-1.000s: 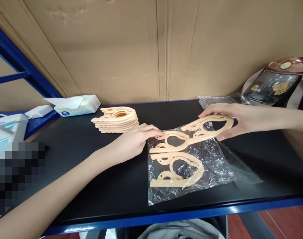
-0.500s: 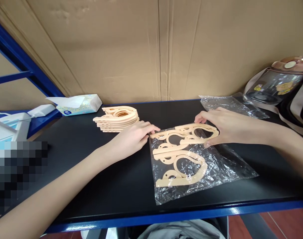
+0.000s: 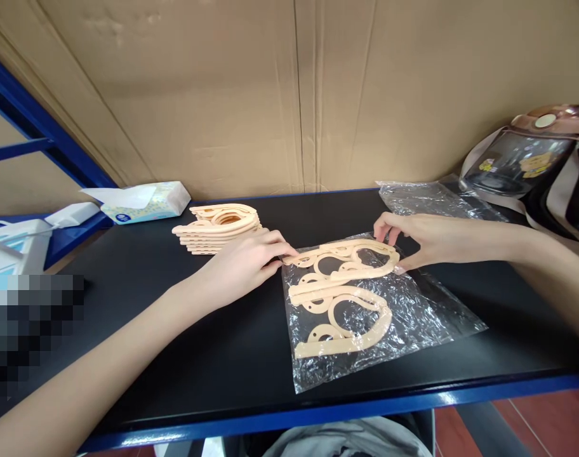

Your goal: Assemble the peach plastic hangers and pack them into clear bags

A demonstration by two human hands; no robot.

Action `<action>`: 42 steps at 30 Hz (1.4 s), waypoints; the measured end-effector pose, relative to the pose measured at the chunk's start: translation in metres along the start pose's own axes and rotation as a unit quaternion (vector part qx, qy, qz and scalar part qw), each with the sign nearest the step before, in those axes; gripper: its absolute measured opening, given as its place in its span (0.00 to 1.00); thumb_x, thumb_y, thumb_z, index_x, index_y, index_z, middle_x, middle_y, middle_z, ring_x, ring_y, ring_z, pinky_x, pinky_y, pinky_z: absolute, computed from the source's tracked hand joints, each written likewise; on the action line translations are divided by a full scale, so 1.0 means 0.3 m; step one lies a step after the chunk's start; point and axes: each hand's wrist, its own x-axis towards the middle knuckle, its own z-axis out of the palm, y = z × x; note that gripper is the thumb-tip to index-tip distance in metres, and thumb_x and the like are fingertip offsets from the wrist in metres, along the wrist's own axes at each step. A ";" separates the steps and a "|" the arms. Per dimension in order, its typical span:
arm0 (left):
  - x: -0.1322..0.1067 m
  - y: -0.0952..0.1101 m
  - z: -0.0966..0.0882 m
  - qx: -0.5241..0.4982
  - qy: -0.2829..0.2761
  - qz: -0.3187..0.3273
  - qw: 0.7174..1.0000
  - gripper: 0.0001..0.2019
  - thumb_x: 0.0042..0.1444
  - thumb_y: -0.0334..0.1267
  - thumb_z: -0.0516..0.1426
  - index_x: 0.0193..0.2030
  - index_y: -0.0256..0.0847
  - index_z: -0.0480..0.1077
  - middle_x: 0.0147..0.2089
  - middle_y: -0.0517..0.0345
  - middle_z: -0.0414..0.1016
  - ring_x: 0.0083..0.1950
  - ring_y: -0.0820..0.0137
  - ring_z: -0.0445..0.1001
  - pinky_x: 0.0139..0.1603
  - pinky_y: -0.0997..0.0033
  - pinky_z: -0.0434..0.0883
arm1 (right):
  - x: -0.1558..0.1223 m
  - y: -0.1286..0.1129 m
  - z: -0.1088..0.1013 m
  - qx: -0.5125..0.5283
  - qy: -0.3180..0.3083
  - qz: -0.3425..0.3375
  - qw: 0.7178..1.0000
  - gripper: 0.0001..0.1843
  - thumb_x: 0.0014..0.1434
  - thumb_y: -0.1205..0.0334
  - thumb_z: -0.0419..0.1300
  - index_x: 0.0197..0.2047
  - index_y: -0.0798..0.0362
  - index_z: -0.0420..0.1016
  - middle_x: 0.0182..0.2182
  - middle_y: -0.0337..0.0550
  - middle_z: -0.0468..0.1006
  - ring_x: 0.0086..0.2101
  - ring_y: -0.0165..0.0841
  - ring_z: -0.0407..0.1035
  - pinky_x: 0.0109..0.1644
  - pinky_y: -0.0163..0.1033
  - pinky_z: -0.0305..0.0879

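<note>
Top hanger (image 3: 366,273) slid left, looks deeper in clear bag (image 3: 413,312): loading further along. Left hand (image 3: 244,259) pinches bag edge; right hand (image 3: 425,238) spread around hanger end, grip unclear.

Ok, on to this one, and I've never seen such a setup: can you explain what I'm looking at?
There is no machine: these are a person's two bare hands, seen by a camera worn on the head, looking forward and down. On the black tabletop with a blue edge lies a crinkled clear plastic bag with cream, flat, looped pieces like folded hangers; which are under the film is hard to tell. The left hand touches the bag's upper left corner. The right hand is at the rounded end of the uppermost piece; how firmly it grips is unclear. Behind the left hand stand stacked cream pieces and a pale patterned tissue pack; at right, a transparent bottle with a brown lid.
</note>
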 end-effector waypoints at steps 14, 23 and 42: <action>0.002 -0.012 -0.003 -0.020 -0.004 -0.006 1.000 0.13 0.69 0.39 0.47 0.52 0.42 0.70 0.48 0.54 0.75 0.48 0.64 0.72 0.47 0.65 0.67 | 0.069 -0.022 0.062 0.177 0.071 -0.027 0.981 0.19 0.53 0.52 0.67 0.39 0.48 0.61 0.45 0.44 0.80 0.41 0.38 0.75 0.41 0.44 0.64; 0.003 -0.032 -0.013 -0.020 -0.011 0.013 1.000 0.14 0.69 0.41 0.48 0.52 0.42 0.71 0.46 0.55 0.74 0.46 0.65 0.72 0.47 0.67 0.65 | 0.081 -0.010 0.094 0.187 0.100 -0.023 0.977 0.19 0.50 0.52 0.69 0.36 0.48 0.64 0.40 0.38 0.81 0.37 0.35 0.73 0.41 0.43 0.60; 0.003 -0.038 -0.008 -0.043 0.002 -0.003 0.999 0.11 0.68 0.38 0.49 0.47 0.42 0.73 0.44 0.58 0.76 0.44 0.68 0.73 0.44 0.69 0.66 | 0.093 -0.001 0.108 0.203 0.090 -0.038 0.974 0.18 0.51 0.53 0.69 0.39 0.48 0.67 0.39 0.37 0.78 0.37 0.34 0.72 0.39 0.41 0.57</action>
